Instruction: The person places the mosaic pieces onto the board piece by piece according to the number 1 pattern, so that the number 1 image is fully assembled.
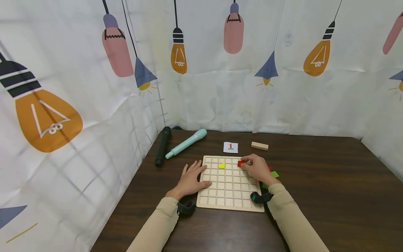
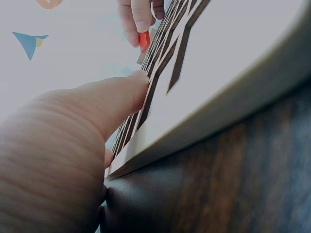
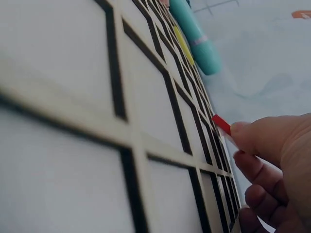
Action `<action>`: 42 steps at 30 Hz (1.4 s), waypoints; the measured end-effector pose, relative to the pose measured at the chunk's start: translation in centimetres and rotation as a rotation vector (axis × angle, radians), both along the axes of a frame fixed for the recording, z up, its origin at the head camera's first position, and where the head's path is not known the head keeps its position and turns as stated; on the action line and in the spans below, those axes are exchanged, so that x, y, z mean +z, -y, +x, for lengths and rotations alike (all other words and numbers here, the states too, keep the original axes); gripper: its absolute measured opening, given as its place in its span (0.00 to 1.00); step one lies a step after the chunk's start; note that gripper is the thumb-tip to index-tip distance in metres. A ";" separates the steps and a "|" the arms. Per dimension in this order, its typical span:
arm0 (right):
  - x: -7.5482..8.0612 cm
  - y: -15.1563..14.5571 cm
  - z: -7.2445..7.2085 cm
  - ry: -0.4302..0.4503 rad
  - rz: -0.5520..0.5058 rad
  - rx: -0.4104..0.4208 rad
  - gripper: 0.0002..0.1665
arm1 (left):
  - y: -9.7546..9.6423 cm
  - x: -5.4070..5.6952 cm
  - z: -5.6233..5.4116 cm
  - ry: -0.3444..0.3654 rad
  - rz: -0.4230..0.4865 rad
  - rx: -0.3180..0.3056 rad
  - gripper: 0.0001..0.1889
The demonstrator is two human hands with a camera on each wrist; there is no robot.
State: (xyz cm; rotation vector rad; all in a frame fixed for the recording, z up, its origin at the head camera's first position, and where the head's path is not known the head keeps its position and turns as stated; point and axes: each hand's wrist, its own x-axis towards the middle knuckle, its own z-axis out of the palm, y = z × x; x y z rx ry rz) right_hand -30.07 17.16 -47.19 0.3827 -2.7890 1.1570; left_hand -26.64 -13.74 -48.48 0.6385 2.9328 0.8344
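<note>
A pale wooden grid board (image 1: 225, 203) with square cells lies on the dark table. My left hand (image 1: 188, 182) rests on its left edge, fingers spread; in the left wrist view the thumb (image 2: 121, 94) lies on the board's rim. With thumb and fingertips my right hand (image 1: 259, 169) pinches a small red tile (image 1: 240, 163), held over the board's upper right cells. The right wrist view shows the red tile (image 3: 221, 124) poking out past the thumb tip. A yellow tile (image 1: 221, 166) sits in the upper part of the grid.
Green tiles (image 1: 275, 174) and a bit of red lie right of the board, partly behind the right hand. Beyond the board are a small pattern card (image 1: 231, 147) and a wooden block (image 1: 259, 146). A mint microphone-shaped object (image 1: 186, 143) and a black one (image 1: 163, 146) lie at back left.
</note>
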 end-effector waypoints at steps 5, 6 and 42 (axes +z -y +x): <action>-0.1 0.4 0.1 0.002 0.027 -0.016 0.19 | -0.1 0.1 -0.3 -0.008 -0.007 -0.005 0.41; 0.0 0.4 0.1 -0.003 0.034 -0.017 0.19 | -0.1 0.1 -0.4 -0.011 -0.009 -0.006 0.41; -1.5 3.7 0.3 -0.167 0.056 0.059 0.17 | -0.7 -0.2 -0.1 -0.010 0.002 0.036 0.38</action>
